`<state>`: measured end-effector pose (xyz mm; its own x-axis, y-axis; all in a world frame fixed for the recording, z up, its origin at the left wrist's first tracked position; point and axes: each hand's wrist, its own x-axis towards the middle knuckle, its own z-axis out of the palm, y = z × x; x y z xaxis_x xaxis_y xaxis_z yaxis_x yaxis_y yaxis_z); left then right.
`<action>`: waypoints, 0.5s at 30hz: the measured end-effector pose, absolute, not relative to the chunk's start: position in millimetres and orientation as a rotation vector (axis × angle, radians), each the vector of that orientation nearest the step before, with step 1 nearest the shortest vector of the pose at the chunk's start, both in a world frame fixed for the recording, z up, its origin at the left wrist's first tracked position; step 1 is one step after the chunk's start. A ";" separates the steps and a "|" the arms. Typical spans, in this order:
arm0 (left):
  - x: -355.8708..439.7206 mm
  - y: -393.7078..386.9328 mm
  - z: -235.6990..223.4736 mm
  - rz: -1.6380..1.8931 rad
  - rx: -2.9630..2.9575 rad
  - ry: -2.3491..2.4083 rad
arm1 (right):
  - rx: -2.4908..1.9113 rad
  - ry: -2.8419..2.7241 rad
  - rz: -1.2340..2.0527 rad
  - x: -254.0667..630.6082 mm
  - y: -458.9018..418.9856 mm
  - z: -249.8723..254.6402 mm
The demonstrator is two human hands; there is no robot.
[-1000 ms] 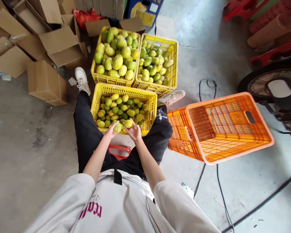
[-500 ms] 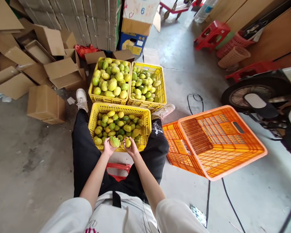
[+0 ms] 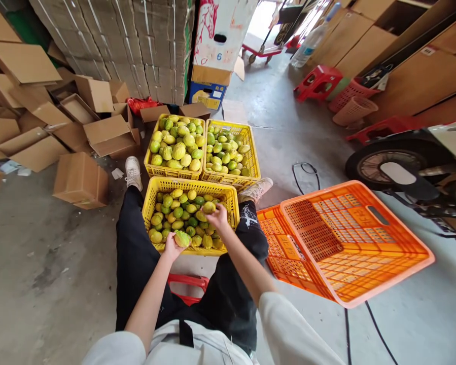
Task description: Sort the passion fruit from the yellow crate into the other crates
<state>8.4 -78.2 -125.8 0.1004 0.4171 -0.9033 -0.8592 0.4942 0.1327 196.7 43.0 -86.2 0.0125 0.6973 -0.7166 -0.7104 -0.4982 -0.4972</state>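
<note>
My left hand (image 3: pixel 172 247) is closed on a large, bumpy green-yellow lemon (image 3: pixel 182 238) at the near edge of the front yellow crate (image 3: pixel 147 203). Over the right part of that crate, my right hand (image 3: pixel 218 218) grips a smaller yellow-green lemon (image 3: pixel 209 207) by its fingertips. Many lemons, from dark green to yellow, lie in the front crate below both hands. Behind it stand two more yellow crates: the left one (image 3: pixel 174 174) is heaped with large lemons, and the right one (image 3: pixel 256 162) holds smaller, greener fruit.
Orange crates (image 3: pixel 387 294) lie on the floor to my right, near a motorbike wheel (image 3: pixel 380 165) and a black cable (image 3: pixel 307 167). Cardboard boxes (image 3: pixel 81 180) pile up on the left. A red stool (image 3: pixel 189 279) is under me; another red stool (image 3: pixel 319 83) stands farther back.
My right hand has moved forward over the front crate with its lemon, away from my left hand. The left hand still holds the large lemon. The view has tilted up slightly.
</note>
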 end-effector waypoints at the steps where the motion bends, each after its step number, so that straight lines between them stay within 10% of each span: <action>1: 8.6 -78.2 -126.8 1.002 -0.496 1.114 | -1.195 -0.018 1.682 204.8 72.7 -71.3; 8: 11.5 -75.0 -127.6 0.995 -0.511 1.126 | -0.977 -0.434 1.403 252.2 184.3 -12.0; 15: 10.5 -74.9 -125.5 0.985 -0.518 1.131 | -2.122 -1.264 1.467 212.1 4.4 -114.8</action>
